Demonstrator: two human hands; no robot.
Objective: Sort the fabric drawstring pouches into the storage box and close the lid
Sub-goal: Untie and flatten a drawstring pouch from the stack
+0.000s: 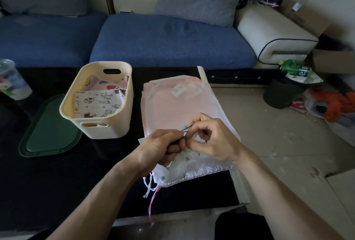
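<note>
A cream storage box (123, 124) stands open on the black table, with a cat-print pouch (98, 103) and a pink-print pouch (107, 84) folded inside. Its green lid (48, 136) lies flat to the left of it. To the right lies a stack of pale pink and white pouches (172, 109). On the stack's near end sits a white pouch with green print (184, 163). My left hand (161, 147) and my right hand (213, 138) both pinch its dark drawstring (187, 128) above it. White and pink cords (151, 188) hang off the near edge.
The black table (57, 182) ends just right of the pouch stack. A clear plastic cup (11, 80) stands at the far left. A blue sofa (169, 40) runs behind the table. A black bin (282, 93) with a green bottle and litter sits on the floor to the right.
</note>
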